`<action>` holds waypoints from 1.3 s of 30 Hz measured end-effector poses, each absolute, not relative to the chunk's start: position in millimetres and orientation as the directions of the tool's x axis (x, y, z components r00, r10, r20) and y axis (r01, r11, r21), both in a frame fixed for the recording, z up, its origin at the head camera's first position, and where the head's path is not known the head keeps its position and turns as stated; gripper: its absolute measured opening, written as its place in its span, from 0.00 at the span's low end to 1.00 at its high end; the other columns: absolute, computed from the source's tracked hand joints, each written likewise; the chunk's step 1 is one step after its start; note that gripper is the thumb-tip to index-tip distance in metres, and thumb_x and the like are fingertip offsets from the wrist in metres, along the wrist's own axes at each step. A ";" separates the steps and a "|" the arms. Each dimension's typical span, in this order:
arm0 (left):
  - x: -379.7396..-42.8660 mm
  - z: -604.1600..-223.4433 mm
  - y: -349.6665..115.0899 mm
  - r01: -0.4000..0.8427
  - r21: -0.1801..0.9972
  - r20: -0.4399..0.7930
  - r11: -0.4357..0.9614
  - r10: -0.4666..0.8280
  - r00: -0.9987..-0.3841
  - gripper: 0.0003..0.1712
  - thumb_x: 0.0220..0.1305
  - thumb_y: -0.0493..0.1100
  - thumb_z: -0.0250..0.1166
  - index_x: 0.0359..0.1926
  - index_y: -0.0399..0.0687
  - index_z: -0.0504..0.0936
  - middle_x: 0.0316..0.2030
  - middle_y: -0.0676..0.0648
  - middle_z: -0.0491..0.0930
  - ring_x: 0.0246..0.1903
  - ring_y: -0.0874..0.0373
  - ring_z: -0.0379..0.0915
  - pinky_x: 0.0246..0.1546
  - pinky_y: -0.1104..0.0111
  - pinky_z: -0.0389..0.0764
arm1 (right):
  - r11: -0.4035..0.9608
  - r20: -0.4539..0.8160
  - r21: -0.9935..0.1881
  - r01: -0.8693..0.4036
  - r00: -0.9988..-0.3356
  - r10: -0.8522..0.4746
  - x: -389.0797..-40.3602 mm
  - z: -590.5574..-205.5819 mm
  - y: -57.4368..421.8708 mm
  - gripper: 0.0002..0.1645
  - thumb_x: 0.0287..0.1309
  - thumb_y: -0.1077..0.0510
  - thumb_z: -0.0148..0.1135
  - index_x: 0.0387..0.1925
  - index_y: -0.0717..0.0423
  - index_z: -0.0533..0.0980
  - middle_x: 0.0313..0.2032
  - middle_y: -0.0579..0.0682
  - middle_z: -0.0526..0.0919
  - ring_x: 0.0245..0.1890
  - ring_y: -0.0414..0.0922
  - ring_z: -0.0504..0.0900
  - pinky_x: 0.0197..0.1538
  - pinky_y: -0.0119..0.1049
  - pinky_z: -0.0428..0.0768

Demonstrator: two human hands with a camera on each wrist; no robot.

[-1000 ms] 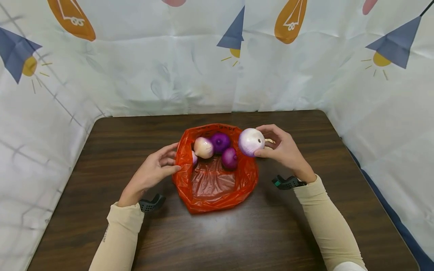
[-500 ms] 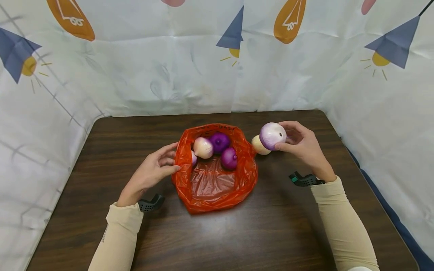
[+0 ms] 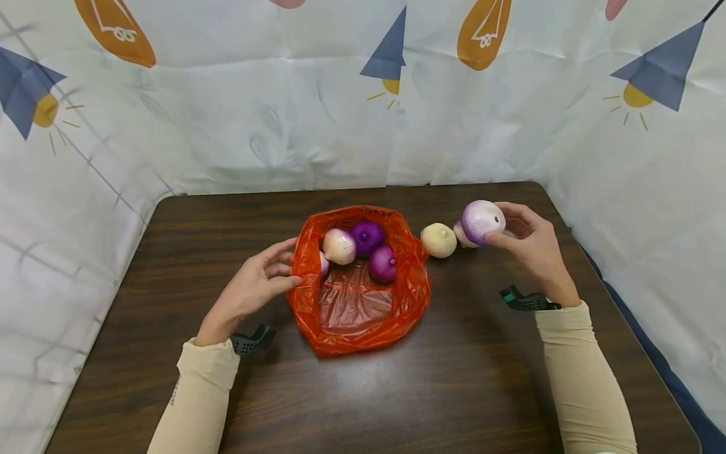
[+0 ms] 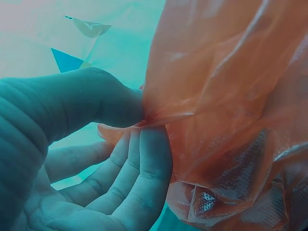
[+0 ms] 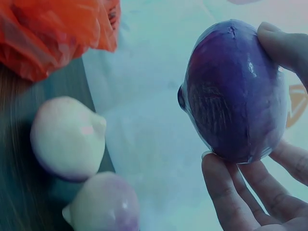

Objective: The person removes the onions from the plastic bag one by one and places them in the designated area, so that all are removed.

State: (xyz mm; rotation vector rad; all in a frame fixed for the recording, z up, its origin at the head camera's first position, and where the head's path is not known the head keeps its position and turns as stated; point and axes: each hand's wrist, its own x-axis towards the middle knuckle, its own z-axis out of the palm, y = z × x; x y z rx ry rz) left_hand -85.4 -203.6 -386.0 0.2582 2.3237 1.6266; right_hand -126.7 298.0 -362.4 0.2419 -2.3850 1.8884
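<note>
A red plastic bag [image 3: 357, 343] stands with its mouth wide on the table. Its left rim is pinched between thumb and fingers of my left hand [image 3: 255, 284], as the left wrist view also shows. Inside lie several onions, among them a whitish onion [image 3: 339, 246] and two purple onions, one at the back [image 3: 367, 237] and one nearer [image 3: 383, 265]. To the right of the bag, my right hand [image 3: 530, 243] holds a purple-and-white onion [image 5: 236, 91] raised off the table. Below it, a pale onion [image 3: 438, 240] and a partly hidden onion [image 3: 460, 235] sit side by side.
The dark wooden table [image 3: 363, 410] reaches beyond both hands. White patterned cloth [image 3: 272, 139] hangs behind it and along both sides. Black straps with wrist units [image 3: 253, 340] are on both wrists.
My right hand has moved right, away from the bag, with the onion in its grip. Two onions beside the bag have come into view behind it. The left hand stays at the bag's rim.
</note>
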 end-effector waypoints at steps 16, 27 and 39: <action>-88.7 -389.0 -200.8 -0.021 0.944 -0.134 0.330 0.321 -0.938 0.46 0.67 0.38 0.71 0.80 0.47 0.59 0.61 0.33 0.74 0.45 0.67 0.83 0.44 0.73 0.86 | 0.148 0.102 -0.985 -0.091 -0.992 0.070 -128.0 -386.0 331.6 0.31 0.60 0.64 0.73 0.65 0.56 0.76 0.57 0.41 0.82 0.51 0.35 0.83 0.47 0.20 0.82; -88.5 -387.5 -198.9 -0.024 0.942 -0.136 0.335 0.317 -0.939 0.45 0.67 0.37 0.70 0.80 0.48 0.60 0.60 0.33 0.75 0.45 0.66 0.83 0.44 0.73 0.87 | 0.082 0.064 -0.995 -0.054 -0.990 0.128 -126.5 -405.3 343.3 0.29 0.61 0.64 0.73 0.64 0.56 0.77 0.54 0.38 0.83 0.50 0.34 0.82 0.49 0.19 0.81; -86.1 -384.2 -200.7 -0.036 0.948 -0.137 0.316 0.303 -0.943 0.45 0.67 0.36 0.70 0.80 0.45 0.59 0.60 0.32 0.74 0.45 0.68 0.83 0.45 0.74 0.86 | 0.138 -0.008 -0.990 0.033 -0.983 0.181 -139.0 -423.4 352.6 0.31 0.61 0.57 0.74 0.64 0.54 0.77 0.53 0.35 0.82 0.49 0.34 0.79 0.47 0.17 0.79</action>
